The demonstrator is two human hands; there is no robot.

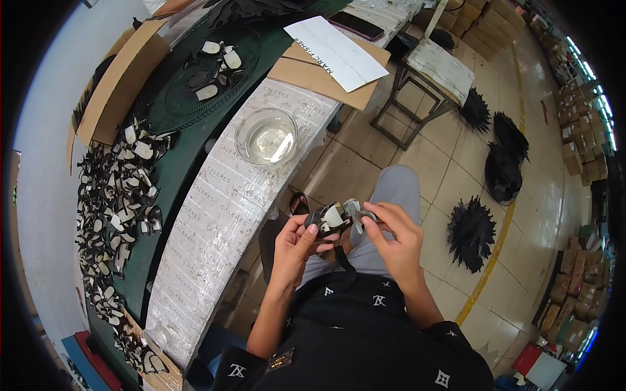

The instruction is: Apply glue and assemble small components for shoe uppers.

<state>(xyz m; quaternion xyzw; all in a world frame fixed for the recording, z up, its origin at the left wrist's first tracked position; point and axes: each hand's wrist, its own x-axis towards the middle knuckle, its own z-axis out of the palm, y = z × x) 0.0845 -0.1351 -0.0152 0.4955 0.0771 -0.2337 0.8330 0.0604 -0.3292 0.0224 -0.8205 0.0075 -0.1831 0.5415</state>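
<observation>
Black-and-white piece [331,218] held in two hands beside a print-covered bench

The piece, dark-edged with a pale pad, is held over the lap, to the right of the bench. Left hand [293,246]: thumb and fingers grasping the piece. Right hand [399,238]: thumb and fingers pinching a grey strip [354,212] at the piece's right end; whether the two are joined cannot be told. Near side: black shirt [352,326] with scattered white letter-like and floral motifs; grey trousers [399,186] beneath the hands. Left: bench top [192,260] wrapped in pale sheeting, one dark capital-letter word repeated in rows. On it, a clear glass bowl [266,137]; farther, a brown cardboard sheet [287,68] under a white sheet [336,52] with bold dark capitals along one edge, and a dark phone [357,25]. Far left: green surface [147,251] bearing a heap of similar pieces [111,225], a cardboard box [124,78] and a round dark tray [160,107] with several more. Right: a stool [440,65] and spiky black bundles [471,233] on the tiled floor [427,176]; stacked cartons [567,293] at far right, any markings too small to read
</observation>
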